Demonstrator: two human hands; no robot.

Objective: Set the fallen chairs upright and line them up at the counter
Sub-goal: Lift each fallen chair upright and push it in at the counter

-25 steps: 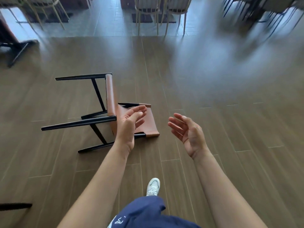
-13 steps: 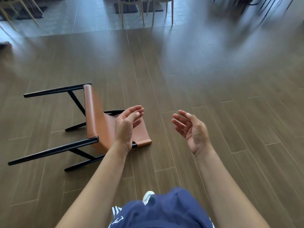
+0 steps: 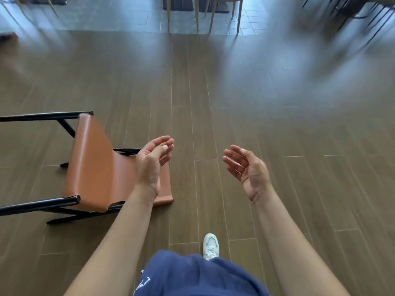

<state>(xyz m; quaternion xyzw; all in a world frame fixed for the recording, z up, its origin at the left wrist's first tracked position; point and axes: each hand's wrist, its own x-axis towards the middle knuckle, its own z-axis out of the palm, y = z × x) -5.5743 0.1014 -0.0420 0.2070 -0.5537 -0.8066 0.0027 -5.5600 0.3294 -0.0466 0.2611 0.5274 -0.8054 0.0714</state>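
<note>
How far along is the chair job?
Done: nothing visible; the tan leather chair with black metal legs lies tipped over on the brown plank floor. In hand: nothing; the left hand and right hand are open near it. Left: standing it up and lining it at the counter, not in view.

L hand (image 3: 152,165) relaxed, R hand (image 3: 249,170) relaxed, both empty

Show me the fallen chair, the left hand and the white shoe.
fallen chair (image 3: 94,167), head view, tan leather panel.
left hand (image 3: 149,169), head view, thumb side.
white shoe (image 3: 210,245), head view, laced top.
</note>
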